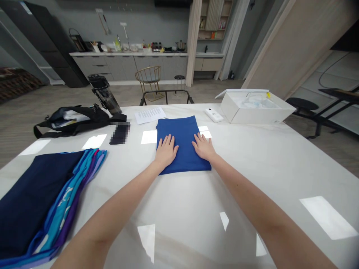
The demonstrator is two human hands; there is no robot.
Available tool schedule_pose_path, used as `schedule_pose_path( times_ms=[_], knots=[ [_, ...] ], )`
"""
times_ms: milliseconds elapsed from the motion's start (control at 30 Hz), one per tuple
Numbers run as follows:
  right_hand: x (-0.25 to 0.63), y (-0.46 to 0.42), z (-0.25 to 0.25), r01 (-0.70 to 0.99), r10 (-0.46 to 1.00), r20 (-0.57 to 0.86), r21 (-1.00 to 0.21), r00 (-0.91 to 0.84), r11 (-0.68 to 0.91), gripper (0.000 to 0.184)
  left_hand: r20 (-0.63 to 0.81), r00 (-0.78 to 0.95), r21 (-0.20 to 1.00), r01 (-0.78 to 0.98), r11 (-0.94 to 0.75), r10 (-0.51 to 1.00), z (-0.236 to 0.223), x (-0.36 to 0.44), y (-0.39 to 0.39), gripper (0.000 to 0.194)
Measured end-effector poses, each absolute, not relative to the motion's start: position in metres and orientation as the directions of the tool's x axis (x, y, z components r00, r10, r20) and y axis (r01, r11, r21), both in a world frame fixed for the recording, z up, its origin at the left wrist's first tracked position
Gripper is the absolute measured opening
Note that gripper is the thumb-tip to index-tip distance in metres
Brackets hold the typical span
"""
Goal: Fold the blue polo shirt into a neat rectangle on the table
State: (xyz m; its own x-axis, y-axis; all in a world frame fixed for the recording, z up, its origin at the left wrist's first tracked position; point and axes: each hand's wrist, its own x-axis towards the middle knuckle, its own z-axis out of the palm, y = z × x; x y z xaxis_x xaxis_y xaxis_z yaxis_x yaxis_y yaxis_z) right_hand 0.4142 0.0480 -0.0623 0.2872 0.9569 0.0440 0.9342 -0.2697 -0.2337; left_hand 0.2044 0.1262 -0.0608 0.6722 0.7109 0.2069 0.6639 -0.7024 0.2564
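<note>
A blue piece of clothing (183,129), folded into a flat rectangle, lies in front of me on the white table (182,209). My left hand (166,150) rests flat on its left part, fingers stretched out. On its right edge lies my right hand (204,147), palm down with the fingers apart. Neither hand grips anything. To the left is a stack of folded clothes (42,194), dark navy on top, with blue, turquoise, purple and lilac layers showing at the side. Which garment the blue cloth is, I cannot tell.
Beyond the cloth lie a printed sheet (150,115) and a small white device (214,115). An open white box (255,106) stands at the back right. At the back left are a black bag (73,119), a dark bottle (105,95) and a pixelated dark object (120,133).
</note>
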Motion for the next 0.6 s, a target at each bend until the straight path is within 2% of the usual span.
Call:
schedule_pose_path(
  times_ms=[67, 133, 200, 333, 400, 433, 500, 600],
  knots=[
    [0.397, 0.03, -0.061, 0.954, 0.973, 0.097, -0.239, 0.21, -0.181, 0.062, 0.2, 0.77, 0.25, 0.558, -0.792, 0.606, -0.058, 0.196, 0.107, 0.06],
    [0.376, 0.01, -0.064, 0.969, 0.99, 0.114, -0.242, 0.082, -0.052, 0.063, 0.126, 0.844, 0.244, 0.483, -0.841, 0.522, -0.061, 0.187, 0.089, 0.06],
    [0.363, -0.007, -0.067, 0.974, 0.997, 0.078, -0.227, 0.017, 0.002, 0.064, 0.057, 0.848, 0.225, 0.502, -0.835, 0.526, -0.065, 0.176, 0.078, 0.063],
    [0.368, -0.035, -0.064, 0.972, 0.994, -0.031, -0.209, 0.106, -0.11, 0.064, -0.004, 0.792, 0.188, 0.6, -0.777, 0.61, -0.064, 0.151, 0.072, 0.075],
    [0.375, -0.049, -0.059, 0.959, 0.986, -0.061, -0.228, 0.155, -0.165, 0.064, -0.019, 0.806, 0.186, 0.585, -0.79, 0.592, -0.06, 0.14, 0.07, 0.08],
    [0.377, -0.058, -0.056, 0.956, 0.986, -0.056, -0.24, 0.16, -0.169, 0.064, -0.012, 0.82, 0.182, 0.564, -0.806, 0.572, -0.057, 0.135, 0.068, 0.078],
    [0.375, -0.075, -0.052, 0.959, 0.991, -0.002, -0.251, 0.136, -0.132, 0.059, 0.03, 0.835, 0.16, 0.539, -0.827, 0.55, -0.054, 0.127, 0.061, 0.06],
    [0.369, -0.093, -0.049, 0.972, 0.984, 0.106, -0.203, 0.142, -0.119, 0.042, 0.116, 0.796, 0.089, 0.588, -0.804, 0.594, -0.052, 0.121, 0.048, 0.041]
  ],
)
